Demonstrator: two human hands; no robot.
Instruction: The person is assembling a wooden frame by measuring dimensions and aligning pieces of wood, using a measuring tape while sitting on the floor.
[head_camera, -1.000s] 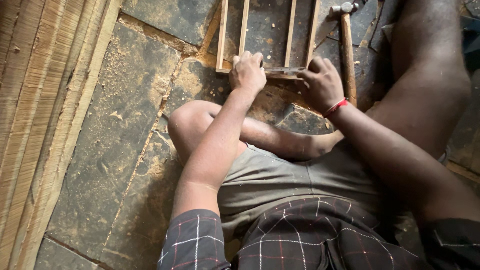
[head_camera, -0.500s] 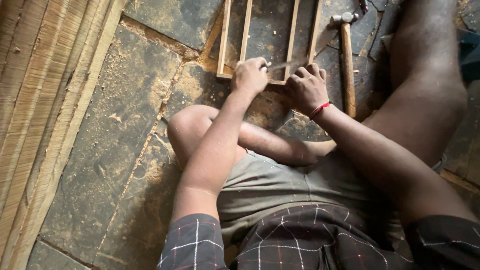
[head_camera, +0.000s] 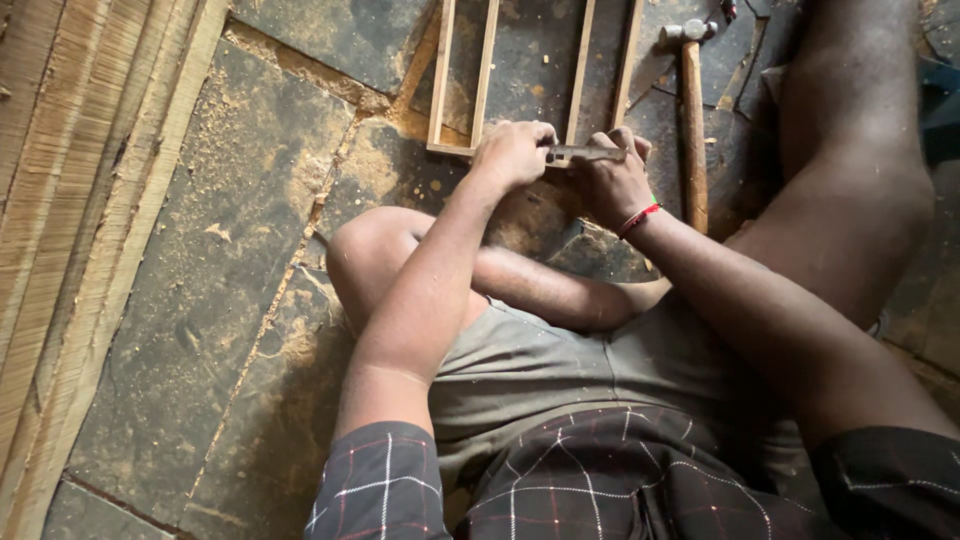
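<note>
While I am sitting on the stone floor (head_camera: 230, 250), my left hand (head_camera: 512, 152) and right hand (head_camera: 612, 180) are clamping their fingers on a small metal tool (head_camera: 585, 153) over the wooden frame (head_camera: 485, 75); a hammer (head_camera: 691, 120) is lying just beside.

Soft, even daylight; faint shadows, no glare, sharp centre, slight edge distortion.

Both hands closed, knuckles up, close together in front of the bent knee.
The left hand (head_camera: 512, 152) is fisted, forearm stretched forward; the right hand (head_camera: 612, 180) curls beside it, a red band at its wrist.
</note>
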